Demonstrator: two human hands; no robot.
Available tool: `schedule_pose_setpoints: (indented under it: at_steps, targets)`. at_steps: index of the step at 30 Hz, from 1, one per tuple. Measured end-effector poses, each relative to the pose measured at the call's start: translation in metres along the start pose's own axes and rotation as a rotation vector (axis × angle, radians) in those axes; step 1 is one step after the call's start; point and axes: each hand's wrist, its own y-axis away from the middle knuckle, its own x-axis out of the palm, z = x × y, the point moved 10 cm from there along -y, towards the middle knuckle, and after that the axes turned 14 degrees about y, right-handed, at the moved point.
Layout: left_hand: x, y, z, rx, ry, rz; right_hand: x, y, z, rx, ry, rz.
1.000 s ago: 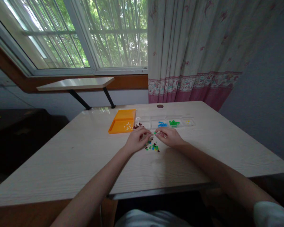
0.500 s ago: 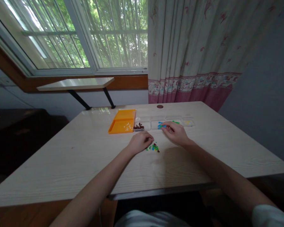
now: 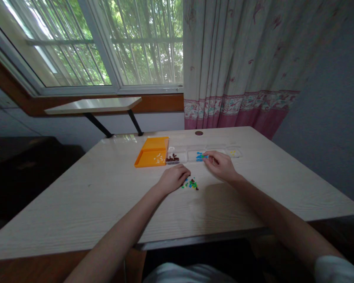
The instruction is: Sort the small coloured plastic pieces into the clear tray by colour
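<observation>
Your right hand (image 3: 221, 164) is over the clear tray (image 3: 183, 157), at the compartment of the blue pieces (image 3: 199, 158), and its thumb and finger are pinched together on a small green piece (image 3: 203, 156), which shows at the fingertips. Your left hand (image 3: 174, 177) rests on the table (image 3: 106, 204) with the fingers curled, just beside the mixed pile (image 3: 192, 183) of green, blue, yellow and brown pieces; I cannot tell whether it grips something, because the fingers hide their inner side. The pile lies on the table nearer to you than the tray. In the same tray, the brown pieces (image 3: 173, 158) are in the left compartment and a few yellow pieces (image 3: 233, 153) in the right one; your right hand hides a part between. The orange box (image 3: 155, 143) stands open at the left end of the tray, with white pieces (image 3: 158, 158) in its near half.
</observation>
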Motion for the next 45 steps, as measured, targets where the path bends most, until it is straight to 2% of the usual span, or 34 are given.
schedule_pose_setpoints:
  at_steps: [7,16,21,24,29,33,39,42,45]
  targets:
    - [-0.010,0.004,0.004,-0.011,-0.053,-0.020,-0.001,-0.004,-0.021,0.020,0.104,0.038]
    - [-0.013,0.006,0.002,0.025,-0.113,-0.010,0.009,-0.003,-0.086,0.261,0.360,0.191]
    - [-0.009,0.007,0.001,0.049,-0.071,0.020,0.016,0.000,-0.098,0.314,0.390,0.257]
    - [-0.008,0.008,0.000,0.046,-0.056,0.035,0.020,0.000,-0.089,0.294,0.363,0.280]
    - [-0.005,0.008,-0.004,0.071,-0.017,0.073,0.032,0.002,-0.055,0.183,0.275,0.338]
    - [-0.010,0.005,-0.005,0.037,0.118,0.018,0.046,0.007,-0.026,0.110,0.134,0.405]
    - [-0.021,0.001,0.000,-0.030,0.380,-0.167,0.079,0.020,0.012,0.115,-0.318,0.525]
    - [-0.023,0.000,0.000,0.000,0.442,-0.212,0.093,0.025,0.021,0.188,-0.612,0.575]
    - [-0.025,0.000,0.002,0.000,0.477,-0.246,0.096,0.025,0.022,0.238,-0.748,0.575]
